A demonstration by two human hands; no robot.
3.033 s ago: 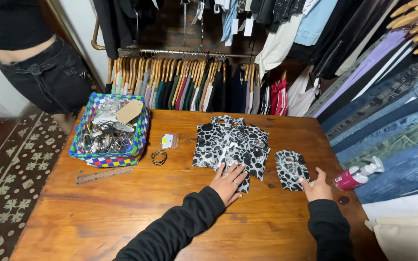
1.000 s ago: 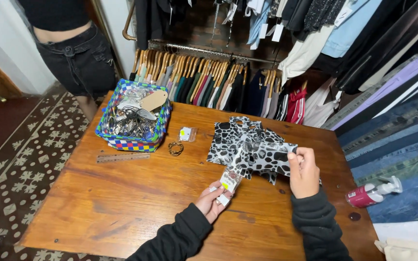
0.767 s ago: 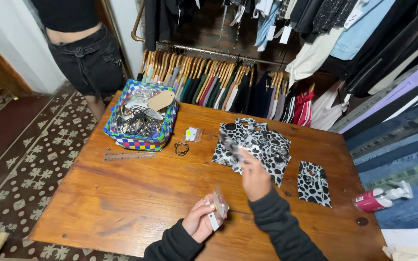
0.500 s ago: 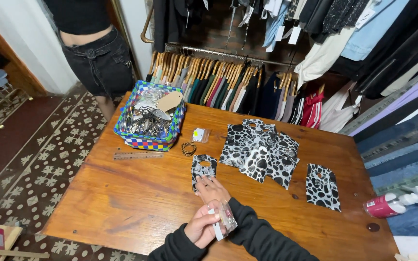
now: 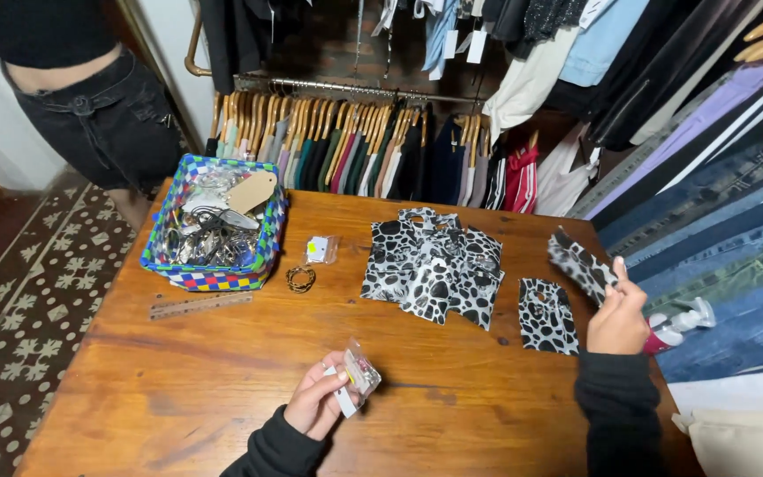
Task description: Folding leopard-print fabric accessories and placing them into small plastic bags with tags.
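Observation:
My left hand (image 5: 318, 406) holds a small clear plastic packet (image 5: 361, 375) with something small inside, low over the wooden table (image 5: 178, 371). My right hand (image 5: 616, 311) is raised at the table's right edge and grips a black-and-white animal-print pouch (image 5: 580, 265). A second such pouch (image 5: 547, 315) lies flat just left of that hand. A pile of several more printed pouches (image 5: 434, 265) sits in the middle of the table.
A checkered basket (image 5: 209, 274) of jewellery and a tag stands at the back left, with a ruler (image 5: 200, 305), a coiled bracelet (image 5: 300, 279) and a small packet (image 5: 320, 250) near it. A spray bottle (image 5: 682, 322) lies at the right edge. Clothes racks line the back; another person (image 5: 90, 97) stands at left.
My right hand swung from the left of the pile across to the right edge and picked up a printed pouch. My left hand kept the clear packet. The camera view turned right.

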